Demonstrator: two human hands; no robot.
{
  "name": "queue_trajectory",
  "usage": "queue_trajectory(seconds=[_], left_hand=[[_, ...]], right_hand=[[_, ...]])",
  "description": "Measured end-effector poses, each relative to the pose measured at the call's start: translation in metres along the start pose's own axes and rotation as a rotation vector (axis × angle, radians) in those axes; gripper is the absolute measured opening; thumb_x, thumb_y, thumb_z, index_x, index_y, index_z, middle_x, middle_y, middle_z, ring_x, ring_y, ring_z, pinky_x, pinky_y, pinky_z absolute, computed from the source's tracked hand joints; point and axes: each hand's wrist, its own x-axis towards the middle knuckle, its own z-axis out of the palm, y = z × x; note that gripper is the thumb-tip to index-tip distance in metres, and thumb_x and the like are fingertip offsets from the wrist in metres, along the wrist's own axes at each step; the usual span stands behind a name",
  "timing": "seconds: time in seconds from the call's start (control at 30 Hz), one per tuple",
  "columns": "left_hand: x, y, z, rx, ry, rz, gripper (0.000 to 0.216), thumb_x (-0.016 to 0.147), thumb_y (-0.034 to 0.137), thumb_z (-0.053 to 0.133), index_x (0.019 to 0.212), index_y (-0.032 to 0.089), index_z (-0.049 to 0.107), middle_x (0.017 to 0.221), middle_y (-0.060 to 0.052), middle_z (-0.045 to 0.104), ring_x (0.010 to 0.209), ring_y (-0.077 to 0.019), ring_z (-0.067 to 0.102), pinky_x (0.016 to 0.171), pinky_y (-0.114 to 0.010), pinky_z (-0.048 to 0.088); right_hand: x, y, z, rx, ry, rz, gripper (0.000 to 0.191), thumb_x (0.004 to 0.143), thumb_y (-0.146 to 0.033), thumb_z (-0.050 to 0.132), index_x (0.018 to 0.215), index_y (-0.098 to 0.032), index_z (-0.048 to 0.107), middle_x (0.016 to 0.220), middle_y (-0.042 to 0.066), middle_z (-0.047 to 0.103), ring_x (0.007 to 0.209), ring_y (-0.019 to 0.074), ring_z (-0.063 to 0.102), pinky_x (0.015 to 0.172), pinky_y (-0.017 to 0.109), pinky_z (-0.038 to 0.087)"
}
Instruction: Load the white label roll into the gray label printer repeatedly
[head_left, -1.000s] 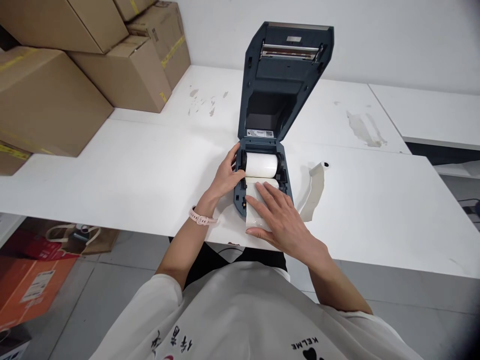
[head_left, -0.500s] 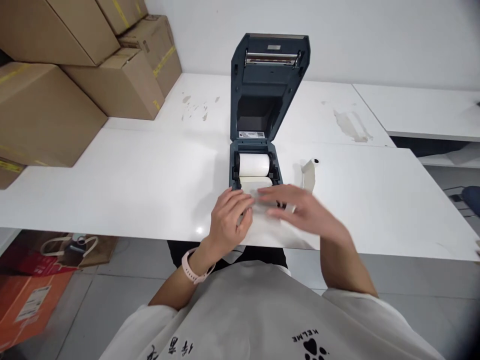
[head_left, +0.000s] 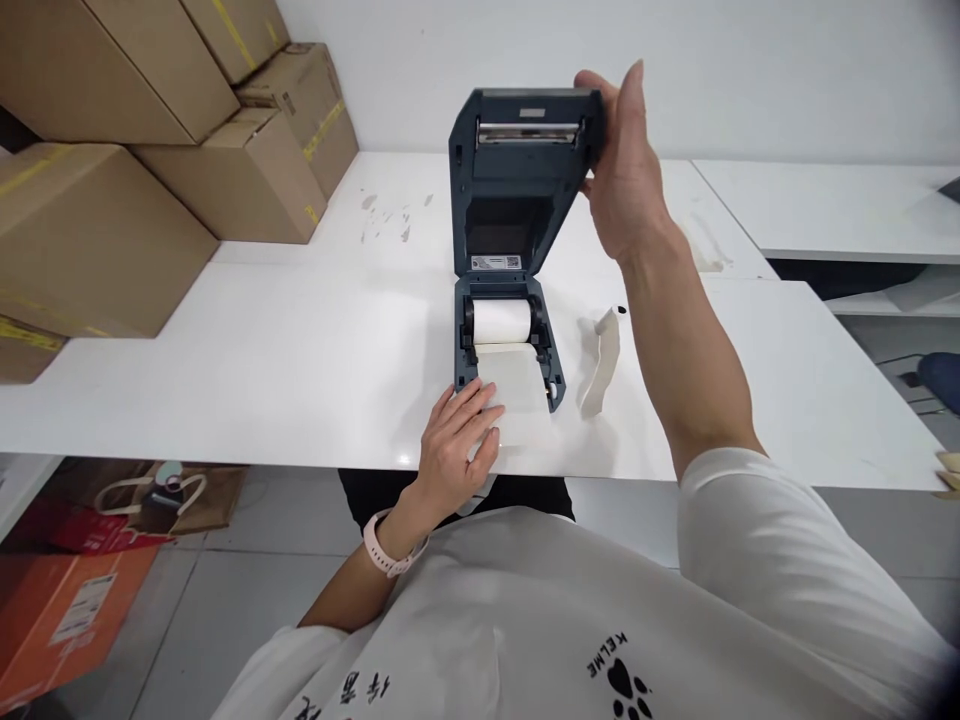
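Note:
A dark blue-grey label printer (head_left: 463, 345) stands on the table with its lid (head_left: 514, 178) raised. Inside the base sits a white label roll (head_left: 501, 322), and its paper strip (head_left: 514, 378) runs forward over the front edge. My left hand (head_left: 459, 445) rests at the front left corner of the printer, fingers stretched out over the edge of the strip. Up at the lid's top right corner, my right hand (head_left: 630, 190) grips the lid, thumb raised and the other fingers partly hidden behind it. A curled loose paper strip (head_left: 604, 365) lies right of the printer.
Stacked cardboard boxes (head_left: 105, 240) fill the back left of the white table (head_left: 315, 370). A white wall (head_left: 405, 70) rises behind. An orange box (head_left: 75, 620) and a paper bag (head_left: 217, 495) stand on the floor at the lower left.
My right hand has left the paper at the printer's front and moved up to the lid's top right corner, taking hold of it. My left hand stays at the front left.

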Motion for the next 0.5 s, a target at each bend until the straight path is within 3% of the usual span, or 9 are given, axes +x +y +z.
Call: queue_trajectory(seconds=[0.13,0.23,0.27,0.33,0.43,0.5], left_hand=[[0.009,0.0,-0.011,-0.145,0.158,-0.223,0.047,0.101,0.039,0.057,0.146,0.029,0.055,0.156,-0.012,0.057,0.148,-0.029,0.051,0.119,-0.057,0.047],[0.024,-0.003,-0.016,-0.279,0.214,-0.387,0.061,0.102,0.053,0.051,0.158,0.036,0.038,0.171,-0.008,0.035,0.161,-0.029,0.031,0.129,-0.055,0.034],[0.03,-0.004,-0.016,-0.324,0.2,-0.437,0.064,0.101,0.057,0.05,0.16,0.039,0.033,0.174,-0.005,0.029,0.163,-0.0287,0.024,0.131,-0.054,0.03],[0.04,-0.01,-0.011,-0.406,0.144,-0.546,0.069,0.1,0.061,0.05,0.162,0.044,0.026,0.177,0.0,0.021,0.165,-0.029,0.015,0.133,-0.054,0.025],[0.048,-0.024,0.002,-0.525,0.059,-0.683,0.073,0.098,0.063,0.053,0.162,0.045,0.023,0.177,0.0,0.021,0.165,-0.0316,0.016,0.131,-0.056,0.03],[0.047,-0.035,0.011,-0.551,-0.005,-0.653,0.072,0.099,0.062,0.052,0.162,0.043,0.024,0.173,-0.004,0.031,0.162,-0.0324,0.028,0.126,-0.055,0.041]], right_hand=[[-0.083,0.004,0.005,-0.092,0.093,-0.141,0.058,0.109,-0.061,0.023,0.126,-0.026,0.066,0.134,0.004,0.07,0.131,0.0243,0.063,0.113,0.042,0.051],[-0.149,0.017,0.018,-0.198,0.105,-0.188,0.036,0.102,-0.059,0.052,0.098,-0.028,0.07,0.121,0.003,0.072,0.13,0.028,0.063,0.119,0.051,0.045],[-0.166,0.023,0.023,-0.234,0.104,-0.187,0.029,0.1,-0.056,0.057,0.098,-0.029,0.069,0.123,0.003,0.07,0.132,0.0281,0.061,0.12,0.052,0.044],[-0.19,0.039,0.029,-0.273,0.111,-0.15,0.028,0.098,-0.054,0.06,0.116,-0.033,0.066,0.137,0.005,0.064,0.141,0.0285,0.054,0.121,0.054,0.042],[-0.205,0.065,0.03,-0.306,0.12,-0.033,0.065,0.099,-0.061,0.053,0.157,-0.039,0.031,0.165,0.008,0.039,0.155,0.0296,0.039,0.118,0.057,0.043],[-0.209,0.079,0.028,-0.419,0.033,0.009,0.079,0.102,-0.065,0.042,0.166,-0.039,0.002,0.171,0.011,0.029,0.156,0.0304,0.038,0.113,0.058,0.047]])
